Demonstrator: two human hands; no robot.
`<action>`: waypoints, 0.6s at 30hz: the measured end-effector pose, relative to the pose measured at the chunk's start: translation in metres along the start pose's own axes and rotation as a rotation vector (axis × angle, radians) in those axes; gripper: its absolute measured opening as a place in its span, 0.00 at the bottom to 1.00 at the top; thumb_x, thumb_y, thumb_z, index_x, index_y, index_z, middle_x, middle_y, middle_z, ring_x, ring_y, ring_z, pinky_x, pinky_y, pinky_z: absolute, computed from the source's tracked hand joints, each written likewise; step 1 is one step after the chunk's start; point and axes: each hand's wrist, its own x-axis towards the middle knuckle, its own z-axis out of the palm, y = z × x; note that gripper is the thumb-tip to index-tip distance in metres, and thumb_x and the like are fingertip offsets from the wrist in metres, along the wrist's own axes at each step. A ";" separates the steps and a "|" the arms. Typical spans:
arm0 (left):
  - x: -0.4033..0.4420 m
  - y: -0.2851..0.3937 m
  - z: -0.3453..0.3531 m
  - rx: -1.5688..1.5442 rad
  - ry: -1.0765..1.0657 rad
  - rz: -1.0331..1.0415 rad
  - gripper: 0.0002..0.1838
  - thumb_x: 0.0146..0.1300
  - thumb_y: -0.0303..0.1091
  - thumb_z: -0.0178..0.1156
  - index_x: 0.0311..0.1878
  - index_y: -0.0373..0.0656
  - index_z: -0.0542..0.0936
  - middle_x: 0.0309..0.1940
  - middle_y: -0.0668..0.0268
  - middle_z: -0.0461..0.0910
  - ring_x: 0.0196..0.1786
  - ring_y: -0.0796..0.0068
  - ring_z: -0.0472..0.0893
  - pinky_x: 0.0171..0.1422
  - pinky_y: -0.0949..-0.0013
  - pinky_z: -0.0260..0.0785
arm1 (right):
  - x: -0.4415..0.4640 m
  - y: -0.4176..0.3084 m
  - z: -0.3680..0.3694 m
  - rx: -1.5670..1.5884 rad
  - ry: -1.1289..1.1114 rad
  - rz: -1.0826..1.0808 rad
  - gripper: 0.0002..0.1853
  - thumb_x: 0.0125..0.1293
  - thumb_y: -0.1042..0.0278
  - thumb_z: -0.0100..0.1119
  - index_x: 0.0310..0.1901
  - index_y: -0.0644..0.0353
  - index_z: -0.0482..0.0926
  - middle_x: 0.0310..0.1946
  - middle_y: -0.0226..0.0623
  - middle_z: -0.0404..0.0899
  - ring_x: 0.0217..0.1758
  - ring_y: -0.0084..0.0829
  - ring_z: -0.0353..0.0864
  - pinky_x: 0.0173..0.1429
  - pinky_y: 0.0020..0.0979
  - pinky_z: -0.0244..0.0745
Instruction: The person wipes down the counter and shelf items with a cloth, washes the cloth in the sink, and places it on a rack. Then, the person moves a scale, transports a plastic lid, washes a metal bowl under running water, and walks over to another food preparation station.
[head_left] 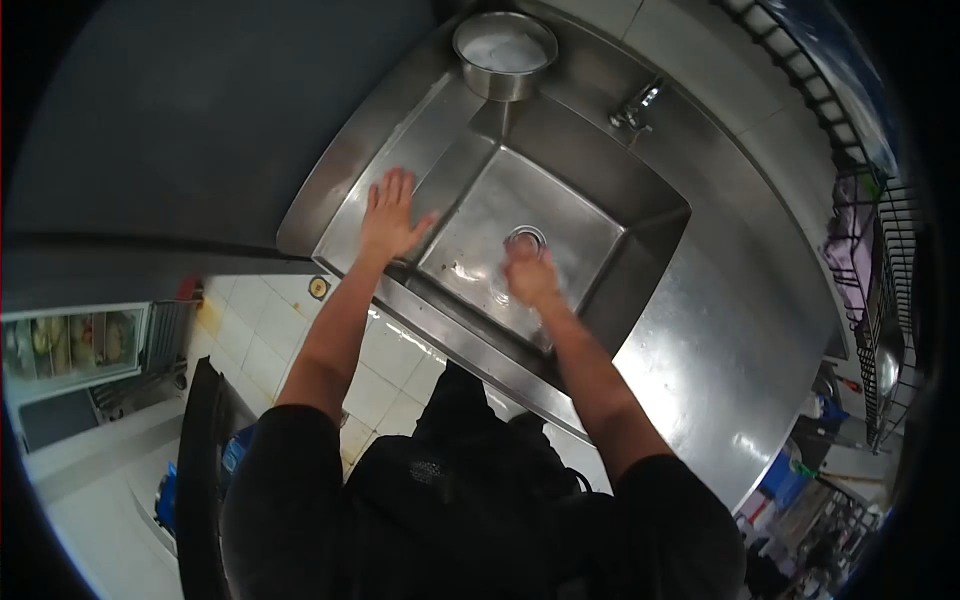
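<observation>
1. Black top (450, 545), short loose sleeves (285, 455).
2. Small grey speckled patch (427, 470) on front.
3. Dark trousers (455, 398).
4. Thin black loop (580, 480), right side.
5. Left hand (392, 222), right hand (527, 272): bare.

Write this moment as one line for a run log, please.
left hand: open, palm down, left ledge | right hand: blurred, at drain, grip unclear | metal bowl: sink's far left corner

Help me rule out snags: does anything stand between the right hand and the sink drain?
Nothing visible does. The right hand, blurred, overlaps the drain in view; contact is unclear. The metal bowl stands beyond the basin, the left hand off to one side.
</observation>
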 end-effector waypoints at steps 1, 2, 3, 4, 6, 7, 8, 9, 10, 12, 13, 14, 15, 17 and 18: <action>0.030 0.004 0.002 -0.047 0.030 0.071 0.50 0.65 0.69 0.42 0.76 0.37 0.47 0.77 0.53 0.45 0.80 0.59 0.41 0.80 0.54 0.34 | 0.013 0.025 -0.003 0.091 0.131 0.101 0.32 0.65 0.51 0.54 0.66 0.63 0.66 0.67 0.48 0.64 0.73 0.44 0.59 0.71 0.53 0.54; 0.059 0.009 0.003 -0.092 0.066 0.138 0.48 0.66 0.68 0.42 0.76 0.38 0.47 0.77 0.54 0.45 0.80 0.60 0.42 0.81 0.54 0.34 | 0.025 0.050 -0.008 0.177 0.269 0.199 0.33 0.63 0.51 0.57 0.65 0.63 0.66 0.66 0.48 0.65 0.70 0.46 0.62 0.69 0.55 0.56; 0.085 0.012 0.002 -0.125 0.102 0.179 0.47 0.66 0.66 0.43 0.76 0.38 0.49 0.77 0.54 0.45 0.80 0.60 0.43 0.81 0.55 0.35 | 0.039 0.076 -0.009 0.166 0.478 0.375 0.33 0.62 0.49 0.58 0.63 0.62 0.68 0.63 0.49 0.69 0.68 0.49 0.65 0.69 0.55 0.57; 0.105 0.018 0.002 -0.159 0.135 0.220 0.46 0.66 0.65 0.43 0.75 0.38 0.50 0.77 0.54 0.46 0.79 0.60 0.44 0.81 0.55 0.35 | 0.054 0.118 -0.027 0.204 0.543 0.462 0.33 0.63 0.50 0.58 0.65 0.62 0.66 0.62 0.50 0.70 0.66 0.50 0.68 0.69 0.55 0.57; 0.132 0.032 0.009 -0.128 0.152 0.285 0.46 0.66 0.65 0.44 0.75 0.38 0.51 0.76 0.54 0.48 0.79 0.59 0.46 0.81 0.56 0.37 | 0.085 0.185 -0.067 0.661 0.915 0.588 0.33 0.66 0.41 0.56 0.63 0.60 0.70 0.60 0.41 0.72 0.59 0.39 0.71 0.58 0.43 0.68; 0.140 0.042 0.010 -0.079 0.190 0.336 0.45 0.66 0.64 0.45 0.75 0.39 0.52 0.76 0.53 0.50 0.78 0.58 0.48 0.81 0.57 0.38 | 0.079 0.163 -0.128 1.253 0.917 0.654 0.31 0.66 0.41 0.56 0.61 0.59 0.72 0.59 0.35 0.74 0.56 0.32 0.72 0.52 0.36 0.70; 0.133 0.057 0.005 -0.165 -0.047 0.445 0.43 0.67 0.62 0.47 0.74 0.39 0.53 0.74 0.53 0.54 0.77 0.58 0.51 0.80 0.58 0.41 | 0.085 0.173 -0.152 1.323 1.022 0.608 0.31 0.66 0.40 0.56 0.61 0.58 0.73 0.59 0.33 0.75 0.52 0.30 0.74 0.50 0.33 0.70; 0.114 0.071 -0.001 -0.247 -0.288 0.547 0.42 0.67 0.60 0.49 0.74 0.39 0.55 0.73 0.52 0.57 0.76 0.57 0.54 0.79 0.58 0.44 | 0.094 0.190 -0.164 1.391 1.127 0.556 0.31 0.66 0.39 0.55 0.60 0.56 0.74 0.58 0.31 0.75 0.49 0.28 0.76 0.47 0.30 0.70; 0.090 0.077 0.020 -0.298 -0.248 0.703 0.40 0.67 0.58 0.51 0.73 0.39 0.57 0.72 0.52 0.59 0.75 0.56 0.56 0.78 0.58 0.47 | 0.099 0.198 -0.167 1.395 1.127 0.575 0.31 0.66 0.39 0.55 0.60 0.56 0.74 0.58 0.31 0.75 0.49 0.28 0.76 0.47 0.30 0.70; 0.034 0.079 0.035 -0.436 -0.179 0.834 0.37 0.67 0.55 0.53 0.70 0.39 0.62 0.68 0.51 0.64 0.72 0.54 0.62 0.77 0.58 0.51 | 0.097 0.208 -0.158 1.301 0.521 0.358 0.28 0.68 0.39 0.51 0.56 0.54 0.80 0.50 0.31 0.80 0.38 0.28 0.78 0.37 0.30 0.73; 0.007 0.070 0.024 -0.522 -0.149 0.815 0.35 0.67 0.55 0.54 0.68 0.38 0.65 0.66 0.51 0.67 0.70 0.53 0.65 0.76 0.58 0.52 | 0.092 0.203 -0.146 1.123 0.309 0.437 0.27 0.69 0.39 0.50 0.52 0.55 0.82 0.46 0.31 0.82 0.37 0.29 0.79 0.36 0.31 0.74; -0.013 0.055 0.003 -0.588 -0.312 0.706 0.34 0.67 0.54 0.54 0.67 0.39 0.67 0.64 0.51 0.70 0.68 0.52 0.67 0.74 0.57 0.55 | 0.090 0.196 -0.137 0.935 0.105 0.504 0.26 0.70 0.40 0.49 0.48 0.55 0.84 0.42 0.31 0.83 0.35 0.29 0.80 0.35 0.32 0.76; -0.031 0.037 -0.013 -0.647 -0.468 0.594 0.33 0.66 0.54 0.55 0.65 0.39 0.69 0.62 0.50 0.72 0.66 0.51 0.70 0.73 0.57 0.57 | 0.093 0.206 -0.111 0.779 -0.226 0.481 0.32 0.65 0.33 0.51 0.48 0.58 0.83 0.41 0.31 0.84 0.35 0.25 0.80 0.37 0.34 0.76; -0.064 0.005 -0.020 -0.465 -0.376 0.793 0.28 0.64 0.53 0.58 0.60 0.42 0.75 0.53 0.53 0.78 0.60 0.55 0.75 0.66 0.56 0.65 | 0.081 0.210 -0.022 0.581 -0.266 0.389 0.32 0.67 0.34 0.49 0.50 0.60 0.81 0.42 0.33 0.85 0.36 0.29 0.82 0.39 0.35 0.80; -0.066 0.002 -0.021 -0.468 -0.384 0.799 0.28 0.64 0.53 0.58 0.60 0.42 0.75 0.53 0.53 0.78 0.60 0.55 0.75 0.66 0.56 0.65 | 0.078 0.214 0.019 0.454 -0.162 0.278 0.32 0.69 0.36 0.47 0.50 0.62 0.80 0.40 0.36 0.85 0.36 0.31 0.83 0.40 0.36 0.81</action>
